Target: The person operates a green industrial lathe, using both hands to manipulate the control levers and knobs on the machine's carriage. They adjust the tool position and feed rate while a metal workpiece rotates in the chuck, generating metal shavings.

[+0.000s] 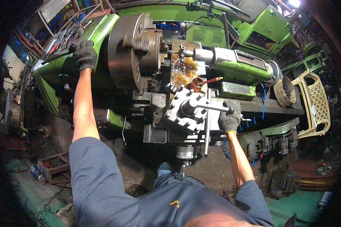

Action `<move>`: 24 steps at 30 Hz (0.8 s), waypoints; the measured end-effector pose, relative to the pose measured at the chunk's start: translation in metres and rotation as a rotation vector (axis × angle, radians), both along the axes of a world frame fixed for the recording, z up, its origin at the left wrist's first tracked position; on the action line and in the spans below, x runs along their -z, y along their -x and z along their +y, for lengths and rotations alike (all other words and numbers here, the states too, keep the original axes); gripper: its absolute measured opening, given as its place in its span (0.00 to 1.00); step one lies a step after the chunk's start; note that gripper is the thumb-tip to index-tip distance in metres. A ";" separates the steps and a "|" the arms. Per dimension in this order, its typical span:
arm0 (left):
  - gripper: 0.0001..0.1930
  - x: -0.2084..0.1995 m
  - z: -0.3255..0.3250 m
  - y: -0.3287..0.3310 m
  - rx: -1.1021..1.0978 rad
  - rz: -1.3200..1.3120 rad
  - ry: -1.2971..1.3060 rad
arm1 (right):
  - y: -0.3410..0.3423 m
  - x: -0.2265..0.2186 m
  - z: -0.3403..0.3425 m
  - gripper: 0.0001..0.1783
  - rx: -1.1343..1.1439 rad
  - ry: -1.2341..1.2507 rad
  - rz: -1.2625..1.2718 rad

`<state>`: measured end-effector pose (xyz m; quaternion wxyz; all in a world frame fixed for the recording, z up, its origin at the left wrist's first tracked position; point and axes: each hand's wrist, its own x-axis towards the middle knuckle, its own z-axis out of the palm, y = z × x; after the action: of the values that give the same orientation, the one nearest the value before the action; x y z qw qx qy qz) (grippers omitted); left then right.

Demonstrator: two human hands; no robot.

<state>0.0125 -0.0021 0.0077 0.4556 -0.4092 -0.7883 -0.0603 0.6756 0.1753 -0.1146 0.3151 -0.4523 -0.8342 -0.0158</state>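
Observation:
I stand at a green metal lathe with grey knitted gloves on both hands. My left hand (84,56) is on the headstock (102,32), its fingers curled at a lever with a black knob (72,48). To its right is the large round chuck (127,51); whether it turns I cannot tell. My right hand (230,119) is beside the square tool post (183,109). The tool post's clamping handle (212,107) ends in a dark ball over this hand, hiding part of its fingers. What lies under its palm is hidden.
A red cup with a brush (197,83) stands behind the tool post, near the oily brown cross slide (182,68). The green tailstock (238,68) is farther right. A beige plastic chair (317,100) and a round tub (286,92) are at the right.

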 end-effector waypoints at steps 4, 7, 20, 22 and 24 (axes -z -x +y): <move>0.11 -0.001 -0.002 0.002 -0.004 0.028 -0.003 | 0.000 0.003 0.002 0.17 0.001 0.048 -0.002; 0.11 -0.001 -0.002 0.003 0.013 0.025 -0.006 | -0.001 0.005 0.003 0.17 -0.004 0.013 -0.003; 0.11 0.002 -0.001 0.008 0.026 -0.041 -0.019 | 0.000 0.003 0.003 0.16 -0.016 -0.067 -0.017; 0.12 0.000 0.000 0.004 0.019 -0.065 -0.007 | -0.001 0.000 0.003 0.17 -0.018 -0.008 -0.019; 0.12 -0.001 -0.001 0.004 0.010 -0.068 0.000 | 0.000 -0.001 0.002 0.17 -0.015 0.034 -0.013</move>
<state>0.0082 -0.0031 0.0084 0.4280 -0.4108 -0.8014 -0.0763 0.6758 0.1774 -0.1133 0.3019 -0.4511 -0.8399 -0.0022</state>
